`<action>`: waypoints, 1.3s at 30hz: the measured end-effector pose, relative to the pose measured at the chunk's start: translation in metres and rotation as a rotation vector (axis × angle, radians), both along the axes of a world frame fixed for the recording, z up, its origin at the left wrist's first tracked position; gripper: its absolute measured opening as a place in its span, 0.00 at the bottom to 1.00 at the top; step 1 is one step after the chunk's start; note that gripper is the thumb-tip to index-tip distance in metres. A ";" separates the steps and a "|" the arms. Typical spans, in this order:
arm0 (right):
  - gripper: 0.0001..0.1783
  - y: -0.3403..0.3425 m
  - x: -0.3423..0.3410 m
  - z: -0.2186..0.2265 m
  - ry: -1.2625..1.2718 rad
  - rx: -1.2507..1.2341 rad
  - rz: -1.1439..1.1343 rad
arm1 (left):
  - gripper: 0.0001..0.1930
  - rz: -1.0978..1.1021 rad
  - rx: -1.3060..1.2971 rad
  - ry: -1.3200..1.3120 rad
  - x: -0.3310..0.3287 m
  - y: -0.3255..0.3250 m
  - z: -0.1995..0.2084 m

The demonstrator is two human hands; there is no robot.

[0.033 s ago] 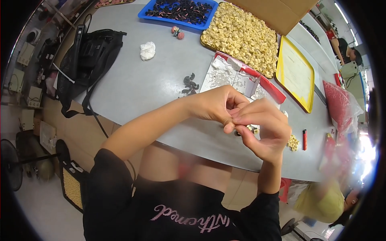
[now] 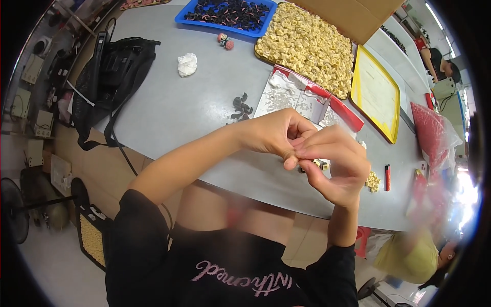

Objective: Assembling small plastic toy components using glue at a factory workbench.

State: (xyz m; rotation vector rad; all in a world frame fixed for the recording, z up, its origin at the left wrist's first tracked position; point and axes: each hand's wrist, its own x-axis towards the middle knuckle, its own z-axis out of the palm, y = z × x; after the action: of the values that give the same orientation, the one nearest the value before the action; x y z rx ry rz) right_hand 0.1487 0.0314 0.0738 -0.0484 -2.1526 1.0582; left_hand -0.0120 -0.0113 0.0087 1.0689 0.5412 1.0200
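Observation:
My left hand (image 2: pixel 279 134) and my right hand (image 2: pixel 340 163) meet above the near edge of the grey table (image 2: pixel 169 128), thumbs and fingertips pinched together. Whatever sits between the fingertips is too small and covered to make out. Just behind the right fingers lie a few small pale-and-dark pieces (image 2: pixel 322 164), partly hidden. Beyond the hands is a shallow red-and-white box (image 2: pixel 263 102) with compartments and white residue inside. Several black curved pieces (image 2: pixel 242 106) rest left of it, and a small pile of pale yellow pieces (image 2: pixel 373 181) lies right of my right hand.
A blue tray (image 2: pixel 185 20) of black and pink pieces and a heaped tray of yellow pieces (image 2: pixel 307 46) stand at the back. Right are a yellow-rimmed tray (image 2: pixel 376 92), a red stick-like object (image 2: pixel 387 178) and a pink bag (image 2: pixel 429 133). Left are crumpled tissue (image 2: pixel 187 65) and a black bag (image 2: pixel 123 69).

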 end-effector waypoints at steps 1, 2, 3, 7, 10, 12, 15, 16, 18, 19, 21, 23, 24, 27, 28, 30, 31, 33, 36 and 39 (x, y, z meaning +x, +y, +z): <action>0.15 -0.001 -0.001 0.000 -0.001 -0.001 -0.001 | 0.21 -0.001 -0.001 -0.001 0.000 0.000 -0.002; 0.15 -0.002 -0.002 0.001 0.008 -0.010 0.004 | 0.21 -0.005 0.013 -0.012 -0.001 0.001 -0.004; 0.15 -0.002 -0.002 0.001 0.016 -0.019 0.009 | 0.21 -0.009 0.026 -0.024 -0.001 0.001 -0.006; 0.13 -0.004 0.001 0.001 -0.007 -0.011 -0.006 | 0.20 -0.029 0.032 -0.013 -0.001 0.000 0.000; 0.14 -0.005 0.001 0.001 -0.007 0.035 -0.009 | 0.22 -0.067 0.039 -0.055 0.000 0.000 -0.002; 0.15 -0.005 0.000 0.001 0.017 0.141 -0.033 | 0.24 -0.067 0.030 -0.006 -0.001 -0.001 0.000; 0.16 -0.008 0.000 0.004 0.016 0.234 -0.072 | 0.25 -0.091 0.011 0.036 -0.001 -0.001 0.000; 0.16 -0.008 0.000 0.004 0.013 0.228 -0.074 | 0.25 -0.092 0.005 0.033 0.000 -0.001 0.000; 0.15 -0.008 0.000 0.003 0.025 0.275 -0.099 | 0.25 -0.076 -0.028 0.005 0.003 -0.001 -0.001; 0.15 -0.008 0.000 0.002 0.022 0.271 -0.102 | 0.25 -0.080 -0.032 0.003 0.003 0.000 -0.001; 0.14 -0.007 0.001 0.000 0.024 0.220 -0.081 | 0.22 -0.088 -0.004 -0.007 0.003 0.000 -0.001; 0.14 -0.006 0.001 -0.002 -0.001 0.147 -0.071 | 0.21 -0.068 0.011 0.035 0.002 -0.003 0.008; 0.14 -0.006 0.001 -0.002 -0.023 0.077 -0.057 | 0.20 -0.044 0.029 0.077 0.002 -0.003 0.011; 0.15 -0.007 -0.002 -0.002 -0.017 -0.011 -0.088 | 0.21 -0.035 0.045 0.016 -0.004 -0.002 0.006; 0.15 -0.004 -0.002 -0.003 -0.016 -0.011 -0.088 | 0.22 -0.038 0.067 0.012 -0.004 -0.002 0.005; 0.18 0.002 -0.001 -0.005 0.042 0.092 -0.021 | 0.21 -0.048 0.068 0.004 -0.004 -0.002 0.006; 0.18 0.001 0.000 -0.004 0.042 0.091 -0.021 | 0.20 -0.058 0.069 -0.007 -0.004 -0.002 0.007; 0.21 -0.003 0.000 -0.002 0.015 0.079 -0.028 | 0.20 -0.050 0.056 -0.015 -0.003 -0.003 0.010; 0.20 -0.008 -0.004 0.003 0.057 0.081 -0.032 | 0.21 -0.039 0.024 -0.028 -0.006 -0.003 0.009; 0.18 -0.010 -0.005 -0.001 0.083 0.059 -0.027 | 0.24 -0.012 0.037 -0.026 -0.009 -0.001 0.005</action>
State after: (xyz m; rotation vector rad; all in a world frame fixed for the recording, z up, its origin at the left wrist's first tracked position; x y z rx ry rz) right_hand 0.1439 0.0212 0.0729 -0.0057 -2.1018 0.9641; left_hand -0.0212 -0.0120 0.0134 1.0896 0.4958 1.0351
